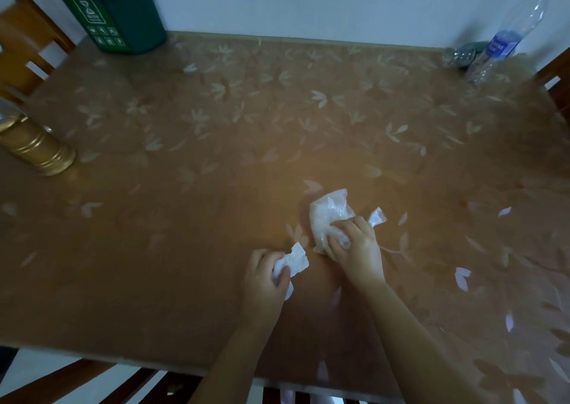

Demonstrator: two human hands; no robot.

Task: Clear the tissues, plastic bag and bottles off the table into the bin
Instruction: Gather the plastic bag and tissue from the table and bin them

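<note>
Left hand (264, 275): closed around a crumpled tissue (293, 261), at 6 o'clock on the worktop (191, 218).
Right hand (354, 243): gripping a plastic bag (328, 211), just right of the tissue.
Bin (123, 18): green, at 11 o'clock.
Bottle (509, 36): clear, at 1 o'clock.

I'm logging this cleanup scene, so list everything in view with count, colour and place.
bin: one, green with black liner, far left corner of the table
clear bottle: one, clear with blue label, far right corner
crushed bottle: one, clear, lying beside the clear bottle; blurred
gold bottle: one, gold, left edge of the table
plastic bag: one, whitish clear, near centre-right, under the right hand
tissue: one, white, crumpled in the left hand
table: one, brown with leaf pattern
chairs: wooden, around the table
left hand: fingers closed on the tissue
right hand: fingers gripping the plastic bag
</note>
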